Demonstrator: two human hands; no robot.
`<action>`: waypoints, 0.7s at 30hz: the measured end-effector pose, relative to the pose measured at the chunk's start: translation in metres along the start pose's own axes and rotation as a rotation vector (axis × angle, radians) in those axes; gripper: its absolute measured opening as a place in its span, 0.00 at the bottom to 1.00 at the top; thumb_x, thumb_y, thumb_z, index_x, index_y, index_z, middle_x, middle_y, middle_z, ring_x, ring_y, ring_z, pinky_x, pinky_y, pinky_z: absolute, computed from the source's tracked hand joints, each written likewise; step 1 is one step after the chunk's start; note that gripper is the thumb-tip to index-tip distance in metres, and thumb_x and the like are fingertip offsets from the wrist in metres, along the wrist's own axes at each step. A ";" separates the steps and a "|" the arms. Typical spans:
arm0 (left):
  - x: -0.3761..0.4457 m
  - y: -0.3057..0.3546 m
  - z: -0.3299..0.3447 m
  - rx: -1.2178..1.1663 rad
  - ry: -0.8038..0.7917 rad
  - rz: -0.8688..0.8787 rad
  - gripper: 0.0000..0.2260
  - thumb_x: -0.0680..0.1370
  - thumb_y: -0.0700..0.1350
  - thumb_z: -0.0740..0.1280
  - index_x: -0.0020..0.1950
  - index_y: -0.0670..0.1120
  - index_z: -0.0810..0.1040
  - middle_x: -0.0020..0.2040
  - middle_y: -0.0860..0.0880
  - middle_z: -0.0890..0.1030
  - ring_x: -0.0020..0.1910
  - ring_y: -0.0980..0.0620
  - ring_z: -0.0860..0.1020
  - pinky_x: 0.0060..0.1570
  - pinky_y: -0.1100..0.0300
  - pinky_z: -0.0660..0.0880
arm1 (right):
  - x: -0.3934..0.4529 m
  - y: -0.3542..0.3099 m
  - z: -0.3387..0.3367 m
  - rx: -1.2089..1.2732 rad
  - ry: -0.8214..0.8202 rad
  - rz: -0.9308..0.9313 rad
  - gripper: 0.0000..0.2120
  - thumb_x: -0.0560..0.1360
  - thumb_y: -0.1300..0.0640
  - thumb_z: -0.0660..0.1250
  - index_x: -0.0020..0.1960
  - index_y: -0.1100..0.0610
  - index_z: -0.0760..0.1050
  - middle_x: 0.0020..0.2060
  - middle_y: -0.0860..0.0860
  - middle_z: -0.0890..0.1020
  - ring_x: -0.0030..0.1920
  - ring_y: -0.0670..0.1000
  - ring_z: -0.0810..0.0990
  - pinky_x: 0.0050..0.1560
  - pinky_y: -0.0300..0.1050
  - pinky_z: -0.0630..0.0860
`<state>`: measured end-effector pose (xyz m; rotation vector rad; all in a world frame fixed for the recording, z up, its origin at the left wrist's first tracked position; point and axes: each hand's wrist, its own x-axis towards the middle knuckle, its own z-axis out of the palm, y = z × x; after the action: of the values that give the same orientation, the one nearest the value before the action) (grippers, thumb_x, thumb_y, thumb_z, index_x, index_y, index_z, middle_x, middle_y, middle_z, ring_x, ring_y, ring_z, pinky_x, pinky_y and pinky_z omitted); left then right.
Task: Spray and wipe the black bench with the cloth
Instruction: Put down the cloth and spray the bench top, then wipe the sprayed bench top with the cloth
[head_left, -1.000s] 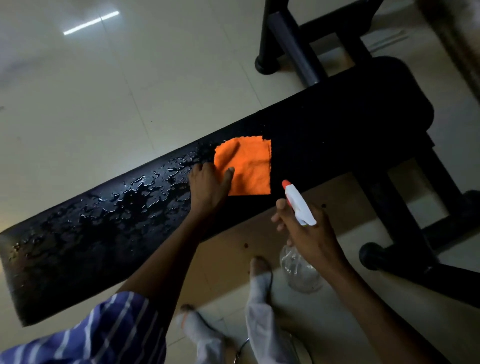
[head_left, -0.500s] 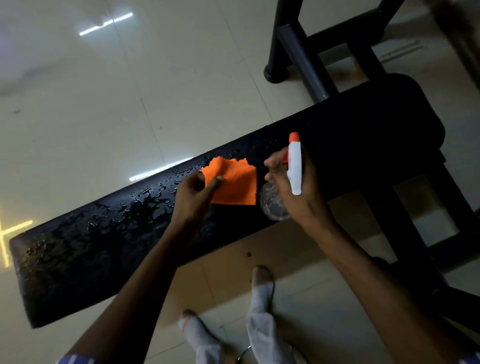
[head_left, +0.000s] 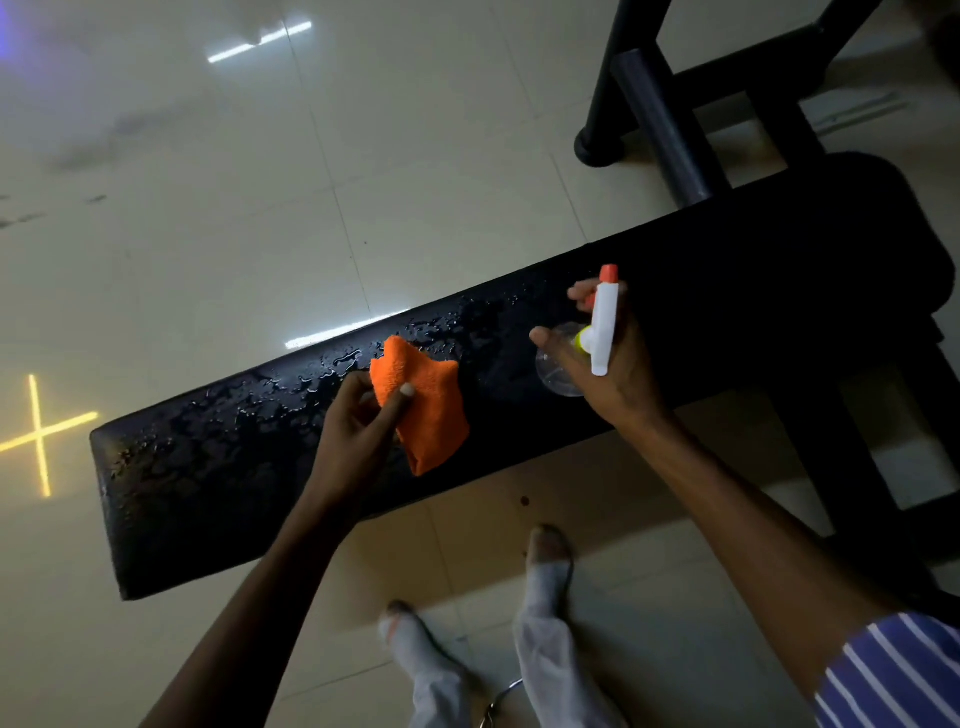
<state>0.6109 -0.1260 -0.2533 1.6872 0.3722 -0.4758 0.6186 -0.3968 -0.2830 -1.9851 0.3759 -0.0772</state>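
Single head-worn view, looking steeply down from standing height, black bench crossing the frame diagonally, tiled floor beyond, person's own feet at bottom edge

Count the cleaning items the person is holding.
2. The orange cloth is pinched in the left hand over the wet bench; the spray bottle is in the right hand.

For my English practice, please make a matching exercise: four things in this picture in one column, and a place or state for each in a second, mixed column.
Things:
1. cloth
2. spray bottle
3. black bench
4. striped sleeve

Places or states:
A. covered with water drops at its left part
B. bunched, pinched by the left hand
C. at the bottom right corner
D. held by the right hand over the bench

Pairs: 1-B, 2-D, 3-A, 4-C
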 end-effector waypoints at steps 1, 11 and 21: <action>-0.002 0.000 -0.001 -0.014 -0.004 -0.002 0.04 0.81 0.44 0.69 0.55 0.49 0.76 0.46 0.56 0.84 0.45 0.62 0.84 0.39 0.66 0.80 | -0.005 0.003 -0.001 0.000 0.018 -0.016 0.36 0.71 0.56 0.84 0.70 0.66 0.68 0.54 0.47 0.79 0.57 0.35 0.80 0.61 0.32 0.77; -0.036 0.001 -0.014 -0.278 -0.114 -0.174 0.14 0.77 0.52 0.73 0.61 0.49 0.80 0.56 0.44 0.85 0.55 0.43 0.85 0.56 0.46 0.83 | -0.127 0.007 0.037 0.433 -0.193 0.911 0.37 0.61 0.24 0.70 0.52 0.55 0.83 0.53 0.56 0.87 0.50 0.53 0.85 0.55 0.50 0.81; -0.043 -0.044 -0.052 -0.244 -0.023 -0.274 0.11 0.80 0.48 0.72 0.57 0.43 0.77 0.43 0.44 0.80 0.39 0.50 0.81 0.44 0.56 0.81 | -0.132 -0.045 0.091 1.032 -0.057 0.845 0.09 0.82 0.64 0.67 0.59 0.55 0.80 0.52 0.53 0.88 0.48 0.51 0.88 0.44 0.50 0.88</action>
<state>0.5571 -0.0668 -0.2619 1.3996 0.6241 -0.6237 0.5238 -0.2610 -0.2670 -0.7169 0.8911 0.2740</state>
